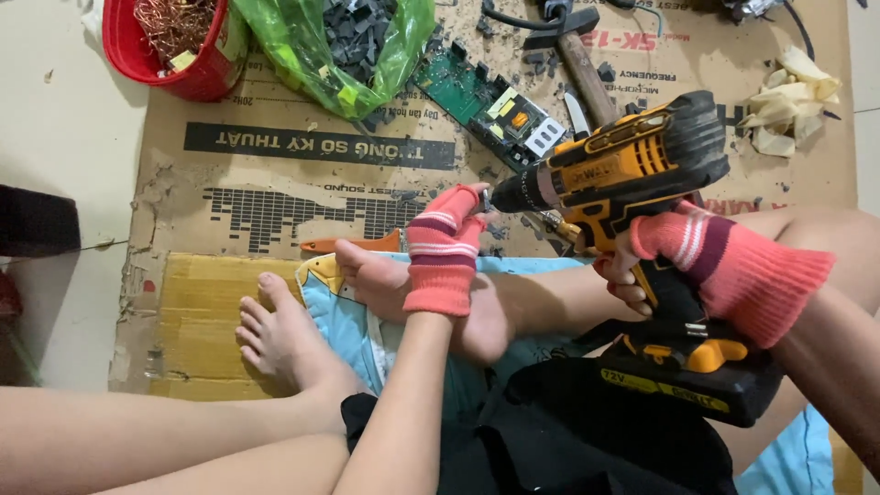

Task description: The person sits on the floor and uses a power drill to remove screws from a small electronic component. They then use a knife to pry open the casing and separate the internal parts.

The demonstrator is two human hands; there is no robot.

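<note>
Fingers of the right hand, in a pink knit glove, are clamped around the handle of a yellow-and-black cordless drill held level, chuck pointing left. The left hand, gloved alike, has its grip pinched together at the drill's tip. Beyond, on the flattened cardboard, lie a green circuit board and a hammer.

red tub of copper wire, green bag
</note>
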